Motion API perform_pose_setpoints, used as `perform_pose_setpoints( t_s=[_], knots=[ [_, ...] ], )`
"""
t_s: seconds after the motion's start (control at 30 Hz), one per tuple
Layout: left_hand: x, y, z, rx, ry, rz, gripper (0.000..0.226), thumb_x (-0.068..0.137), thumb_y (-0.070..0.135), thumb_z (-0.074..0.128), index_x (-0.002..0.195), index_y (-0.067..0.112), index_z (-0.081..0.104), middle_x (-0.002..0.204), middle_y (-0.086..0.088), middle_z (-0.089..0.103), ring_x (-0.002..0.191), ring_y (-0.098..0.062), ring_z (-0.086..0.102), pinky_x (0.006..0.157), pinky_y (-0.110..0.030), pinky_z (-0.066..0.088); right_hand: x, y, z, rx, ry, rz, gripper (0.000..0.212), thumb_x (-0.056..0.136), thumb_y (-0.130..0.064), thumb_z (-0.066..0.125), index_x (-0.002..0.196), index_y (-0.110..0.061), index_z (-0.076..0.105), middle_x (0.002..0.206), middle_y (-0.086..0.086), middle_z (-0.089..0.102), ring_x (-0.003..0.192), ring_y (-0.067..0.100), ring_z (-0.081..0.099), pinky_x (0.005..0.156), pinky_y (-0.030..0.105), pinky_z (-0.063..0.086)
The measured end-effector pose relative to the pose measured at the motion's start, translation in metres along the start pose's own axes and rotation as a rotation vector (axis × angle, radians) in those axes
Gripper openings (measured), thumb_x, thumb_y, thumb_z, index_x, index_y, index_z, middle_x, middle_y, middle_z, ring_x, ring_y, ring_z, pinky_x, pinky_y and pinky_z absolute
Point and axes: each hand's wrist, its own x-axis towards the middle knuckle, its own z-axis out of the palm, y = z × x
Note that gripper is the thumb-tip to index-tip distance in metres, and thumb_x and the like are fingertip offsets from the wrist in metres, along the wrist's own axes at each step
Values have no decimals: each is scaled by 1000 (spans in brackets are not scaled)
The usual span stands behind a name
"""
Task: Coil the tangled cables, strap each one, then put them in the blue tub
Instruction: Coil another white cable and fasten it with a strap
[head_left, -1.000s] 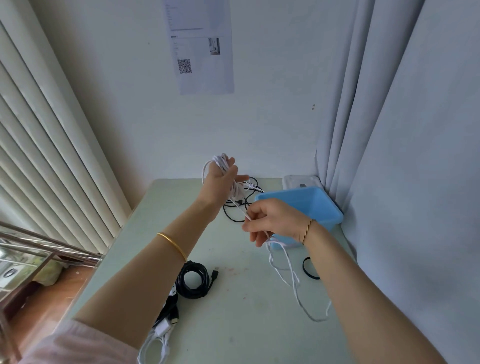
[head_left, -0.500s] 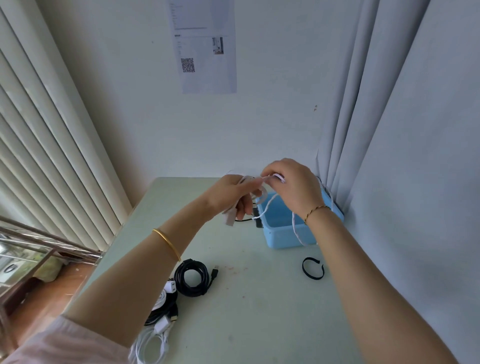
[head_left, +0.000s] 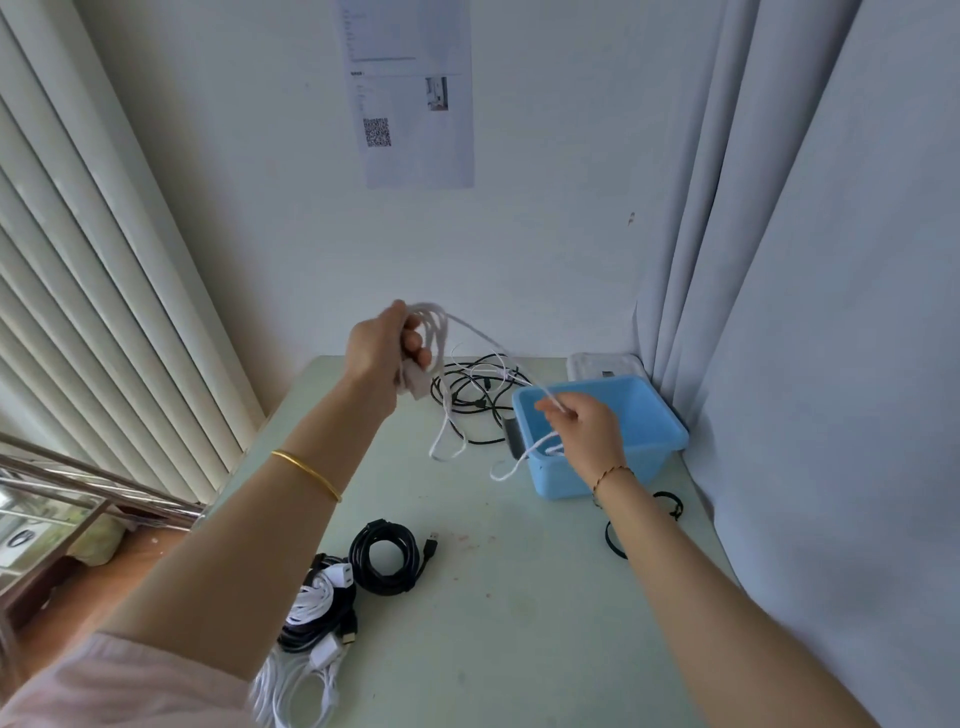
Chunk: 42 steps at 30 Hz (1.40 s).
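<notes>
Left hand (head_left: 384, 348) grips part-wound white cable (head_left: 435, 322); right hand (head_left: 584, 431) pinches its loose run. Black tangle (head_left: 470, 395) uncoiled. No strapped coil visible in blue tub (head_left: 644, 410).

White wall (head_left: 545, 218), grey curtain (head_left: 831, 260), blinds (head_left: 104, 260), pale-green table (head_left: 493, 597).

White cable (head_left: 437, 323) loops in raised left hand (head_left: 382, 349), loose strand in right hand (head_left: 586, 435) near the blue tub (head_left: 644, 405)
</notes>
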Motion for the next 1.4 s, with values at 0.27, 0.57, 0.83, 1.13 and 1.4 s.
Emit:
perform_pose_setpoints(
  t_s=[0.27, 0.57, 0.83, 1.13, 1.4],
  knots=[
    [5, 13, -7, -21, 98, 155, 26, 95, 21, 42, 71, 14, 48, 42, 7, 43, 34, -12, 46, 41, -17, 29, -36, 51, 43, -315, -574, 188, 18, 93, -16, 50, 81, -7, 61, 84, 10, 63, 78, 23, 60, 69, 30, 46],
    [-6, 5, -6, 382, -444, -32, 34, 100, 26, 41, 72, 10, 51, 41, 3, 36, 33, -15, 40, 39, -17, 31, -5, -34, 24, 302, -207, 12, 34, 90, 1, 46, 125, 0, 49, 112, 9, 58, 108, 21, 54, 96, 32, 43],
    [-8, 2, -1, 525, -580, -85, 33, 101, 25, 40, 74, 8, 52, 42, 0, 32, 33, -17, 36, 42, -23, 30, -2, -24, 15, 366, -26, -4, 21, 97, -9, 45, 90, -7, 65, 71, -4, 56, 57, 2, 49, 63, 24, 52],
    [-5, 1, 7, 375, -332, -14, 33, 99, 25, 44, 69, 12, 49, 40, 5, 38, 32, -13, 41, 43, -20, 30, 7, 16, 18, 222, 34, 333, 28, 95, -9, 40, 75, -13, 59, 65, -3, 46, 61, 17, 43, 65, 36, 50],
    [2, 21, 8, -15, 71, 116, 30, 96, 21, 43, 67, 14, 49, 39, 8, 40, 32, -10, 44, 40, -16, 28, -28, 64, 37, -215, -440, 460, 25, 95, -8, 39, 83, -7, 61, 65, 6, 44, 54, 22, 46, 51, 27, 41]
  ],
)
